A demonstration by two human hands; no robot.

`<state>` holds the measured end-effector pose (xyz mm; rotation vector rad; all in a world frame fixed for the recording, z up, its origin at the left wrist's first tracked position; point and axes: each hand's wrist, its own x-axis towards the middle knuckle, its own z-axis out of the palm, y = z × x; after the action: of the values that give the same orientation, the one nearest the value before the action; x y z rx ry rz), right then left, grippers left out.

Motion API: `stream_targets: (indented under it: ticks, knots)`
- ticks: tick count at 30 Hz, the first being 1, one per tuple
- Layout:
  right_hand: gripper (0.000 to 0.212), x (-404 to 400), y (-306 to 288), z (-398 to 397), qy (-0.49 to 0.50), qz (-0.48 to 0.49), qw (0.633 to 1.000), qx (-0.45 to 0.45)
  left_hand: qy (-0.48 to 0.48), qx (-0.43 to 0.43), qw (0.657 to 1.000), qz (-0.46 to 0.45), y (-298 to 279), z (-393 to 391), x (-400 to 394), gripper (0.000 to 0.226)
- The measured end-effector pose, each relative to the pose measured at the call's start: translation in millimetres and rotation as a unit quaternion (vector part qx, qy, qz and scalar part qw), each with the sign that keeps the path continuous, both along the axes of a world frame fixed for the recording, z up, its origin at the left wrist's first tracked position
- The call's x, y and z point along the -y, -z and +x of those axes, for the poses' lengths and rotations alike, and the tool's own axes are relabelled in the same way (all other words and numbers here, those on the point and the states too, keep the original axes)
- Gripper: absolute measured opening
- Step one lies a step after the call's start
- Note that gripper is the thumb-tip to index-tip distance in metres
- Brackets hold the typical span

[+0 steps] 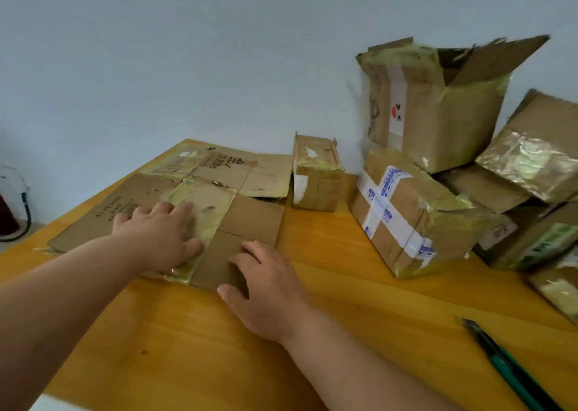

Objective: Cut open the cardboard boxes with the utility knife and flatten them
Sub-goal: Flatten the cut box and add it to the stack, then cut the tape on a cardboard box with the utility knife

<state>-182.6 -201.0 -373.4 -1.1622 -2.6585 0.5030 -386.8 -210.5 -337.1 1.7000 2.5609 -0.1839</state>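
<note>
A plain indoor room, likely a home or small office used for handling parcels. A yellow wooden table [312, 332] stands against a bare pale blue-grey wall [187, 50]. Used, tape-wrapped shipping boxes [444, 104] are piled at the right, flattened cardboard [200, 191] lies at the left, and a green utility knife [506, 367] rests nearby.

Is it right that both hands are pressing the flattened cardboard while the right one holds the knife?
Not quite. The head view shows the left hand and right hand both lying flat on the flattened cardboard, but the right hand holds nothing. The knife lies on the table, off to the right, apart from both hands.
</note>
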Motion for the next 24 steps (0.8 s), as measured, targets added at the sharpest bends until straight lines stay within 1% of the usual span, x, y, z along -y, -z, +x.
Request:
stream_targets:
  ticks: [3, 8, 11, 14, 16, 18, 22, 24]
  knots:
    - [0.048, -1.1, -8.5, 26.0, 0.028, 0.025, 0.999, -0.016, 0.032, 0.006, 0.999, 0.035, -7.9, 22.4, -2.3, 0.074]
    - [0.04, -8.1, -25.3, 88.5, 0.101, 0.091, 0.989, -0.063, 0.079, 0.052, 0.994, 0.062, -18.6, 75.3, -11.3, 0.071]
    - [0.036, -9.7, -31.6, 134.4, 0.165, 0.151, 0.97, -0.099, 0.1, 0.068, 0.991, 0.061, -26.1, 111.7, -17.5, 0.071]
    - [0.038, -9.1, -36.9, 177.7, 0.243, 0.204, 0.937, -0.145, 0.114, 0.084, 0.988, 0.064, -30.3, 153.0, -26.3, 0.072]
    - [0.045, -11.6, -39.1, 203.9, 0.298, 0.211, 0.919, -0.149, 0.121, 0.096, 0.985, 0.07, -30.0, 180.7, -33.7, 0.073]
    - [0.056, -16.9, -40.0, 227.6, 0.342, 0.194, 0.906, -0.155, 0.128, 0.119, 0.981, 0.079, -28.4, 205.6, -42.0, 0.074]
    - [0.083, -33.4, -40.6, 259.7, 0.387, 0.11, 0.896, -0.191, 0.141, 0.173, 0.968, 0.112, -26.5, 245.3, -61.2, 0.081]
    - [0.096, -45.6, -38.9, 265.5, 0.393, 0.048, 0.894, -0.208, 0.141, 0.246, 0.951, 0.123, -26.6, 261.5, -68.2, 0.088]
